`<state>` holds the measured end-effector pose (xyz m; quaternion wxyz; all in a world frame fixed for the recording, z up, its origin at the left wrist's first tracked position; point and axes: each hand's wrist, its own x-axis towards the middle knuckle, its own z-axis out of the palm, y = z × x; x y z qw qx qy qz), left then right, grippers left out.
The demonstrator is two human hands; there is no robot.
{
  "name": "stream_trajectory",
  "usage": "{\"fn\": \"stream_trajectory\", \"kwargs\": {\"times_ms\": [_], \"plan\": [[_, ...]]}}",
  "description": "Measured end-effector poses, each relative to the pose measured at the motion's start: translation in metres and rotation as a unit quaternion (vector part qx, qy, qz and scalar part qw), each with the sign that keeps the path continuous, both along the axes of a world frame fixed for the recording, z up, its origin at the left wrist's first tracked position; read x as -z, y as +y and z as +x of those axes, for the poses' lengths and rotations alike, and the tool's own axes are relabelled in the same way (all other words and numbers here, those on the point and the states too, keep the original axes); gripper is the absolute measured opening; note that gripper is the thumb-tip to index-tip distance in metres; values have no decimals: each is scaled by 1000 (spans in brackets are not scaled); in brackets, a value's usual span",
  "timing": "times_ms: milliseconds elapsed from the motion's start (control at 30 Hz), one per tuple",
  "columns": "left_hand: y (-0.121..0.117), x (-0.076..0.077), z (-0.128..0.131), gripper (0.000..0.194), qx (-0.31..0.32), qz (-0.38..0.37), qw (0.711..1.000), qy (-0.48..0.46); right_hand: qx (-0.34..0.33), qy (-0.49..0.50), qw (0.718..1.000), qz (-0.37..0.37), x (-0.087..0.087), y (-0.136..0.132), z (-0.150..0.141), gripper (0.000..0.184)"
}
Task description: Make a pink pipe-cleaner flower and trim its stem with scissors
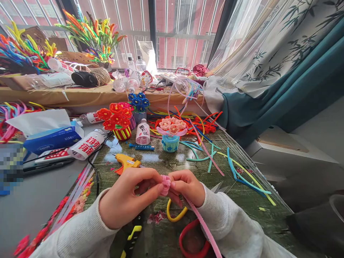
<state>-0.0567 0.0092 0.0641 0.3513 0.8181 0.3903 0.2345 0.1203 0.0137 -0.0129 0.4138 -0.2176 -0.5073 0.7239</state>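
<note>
Between my two hands, above the dark table, is a small coiled piece of pink pipe cleaner (165,185). My left hand (137,191) pinches it with thumb and index finger. On its other side my right hand (185,186) grips it with closed fingers. A long pink strip (202,224) trails from below my right hand toward the bottom edge. Beneath the hands lie scissors with a red handle (192,243) and a yellow loop (176,215), partly hidden by my right arm. Just beyond my left hand rests a yellow glue gun (126,163).
Ahead stand a blue pot of pink flowers (172,132), a striped pot of red flowers (118,120) and a small bottle (143,132). Loose pipe cleaners (212,154) spread to the right. At left are a blue tissue box (53,138) and a lying bottle (87,145).
</note>
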Motion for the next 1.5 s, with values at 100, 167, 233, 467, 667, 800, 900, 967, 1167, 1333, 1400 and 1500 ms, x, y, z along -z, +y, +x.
{"fn": "stream_trajectory", "kwargs": {"times_ms": [100,167,233,467,667,800,900,967,1167,1333,1400,1500], "plan": [[2,-3,-2,27,22,8,1000,11,-5,4,1000,0,-1,0,0,43],[2,-5,-3,27,29,28,999,21,-7,1,1000,1,-1,0,0,44],[1,-7,-3,25,27,54,998,33,-8,3,1000,5,-1,0,0,44],[-3,-12,0,23,20,88,994,61,-10,3,1000,23,-1,-1,1,42],[-3,-4,2,24,22,104,994,27,8,-15,999,30,2,-2,1,40],[-3,2,1,26,10,154,987,34,39,-32,998,45,3,-3,1,39],[-5,4,2,28,4,198,978,60,59,-53,995,55,3,-3,1,39],[-6,2,3,29,0,226,971,73,71,-63,994,62,1,-4,1,39],[-10,-5,12,29,-10,335,934,124,101,-95,986,89,-3,-5,1,36],[-15,-1,21,30,-10,448,873,193,116,-100,983,98,-3,-6,0,27],[-17,1,24,31,-15,481,849,219,118,-102,983,99,-1,-6,0,25],[-18,3,28,31,-35,512,822,246,118,-107,982,99,0,-6,0,24]]}}
